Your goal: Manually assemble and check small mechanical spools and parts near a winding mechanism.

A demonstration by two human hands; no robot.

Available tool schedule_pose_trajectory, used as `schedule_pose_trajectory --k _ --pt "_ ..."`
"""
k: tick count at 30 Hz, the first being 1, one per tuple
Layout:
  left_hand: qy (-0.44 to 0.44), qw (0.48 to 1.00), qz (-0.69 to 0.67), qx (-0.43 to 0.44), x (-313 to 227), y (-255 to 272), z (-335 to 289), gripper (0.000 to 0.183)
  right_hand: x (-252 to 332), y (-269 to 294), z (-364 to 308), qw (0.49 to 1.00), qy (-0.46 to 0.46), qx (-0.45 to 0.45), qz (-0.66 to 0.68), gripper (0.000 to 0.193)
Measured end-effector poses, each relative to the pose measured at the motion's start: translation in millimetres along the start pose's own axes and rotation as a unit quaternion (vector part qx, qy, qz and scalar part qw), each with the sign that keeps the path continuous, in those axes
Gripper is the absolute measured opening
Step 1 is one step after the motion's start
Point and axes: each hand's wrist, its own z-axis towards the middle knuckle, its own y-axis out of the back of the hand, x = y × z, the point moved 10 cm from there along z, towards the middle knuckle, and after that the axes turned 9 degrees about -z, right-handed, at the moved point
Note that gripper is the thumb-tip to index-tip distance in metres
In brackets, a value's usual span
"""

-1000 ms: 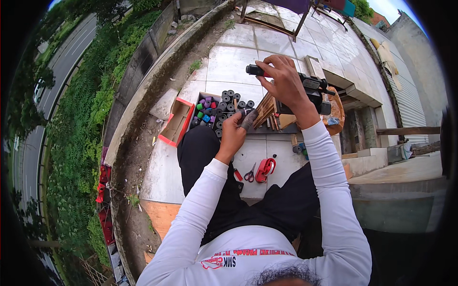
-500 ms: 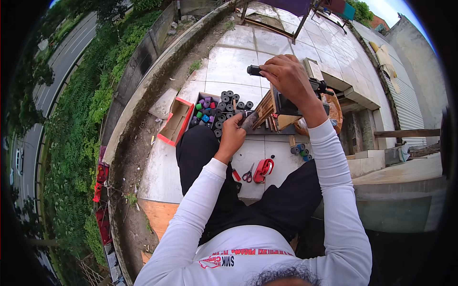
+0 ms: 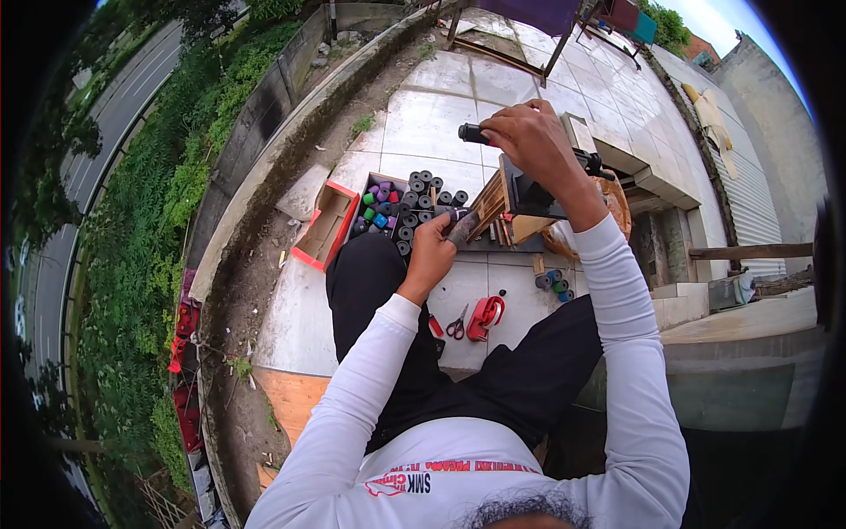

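Observation:
My right hand (image 3: 539, 148), held high, has its fingers closed round a black crank handle (image 3: 471, 133). The handle belongs to a hand-cranked device with a black housing (image 3: 531, 196) and a slatted wooden part (image 3: 491, 204). Lower and to the left, my left hand (image 3: 431, 254) is closed round a dark grey cylindrical piece (image 3: 463, 228) at the end of the slats. Whether this piece is joined to the wood I cannot tell. Several black rolls (image 3: 410, 199) stand just beyond my left hand, next to a box of coloured rolls (image 3: 381, 198).
An open red cardboard box (image 3: 326, 226) lies left of the rolls. Between my legs lie scissors (image 3: 456, 324) and a red tape dispenser (image 3: 486, 318). More coloured rolls (image 3: 555, 284) rest near my right knee. A low concrete wall (image 3: 264, 167) runs along the left.
My right hand has shifted very slightly with the crank handle still in its fingers. The left hand keeps its hold, and more of the dark cylindrical piece shows.

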Motion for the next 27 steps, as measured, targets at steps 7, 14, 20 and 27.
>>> schedule_pose_trajectory --k 7,14,20,27 --pt "-0.029 0.999 -0.015 -0.009 4 1 4 0.02 3 3 5 1.0 -0.017 0.0 -0.015 0.017" --pt "0.004 1.0 -0.01 0.004 14 2 0 0.024 0 -1 5 0.998 -0.059 0.026 -0.005 0.017" --pt "-0.023 0.999 -0.02 -0.033 15 9 -5 0.018 -12 9 -37 0.984 -0.139 -0.095 0.057 0.018" --pt "-0.035 0.998 -0.03 -0.035 3 24 10 0.025 -13 -104 -299 0.638 -0.614 -0.203 0.418 0.027"
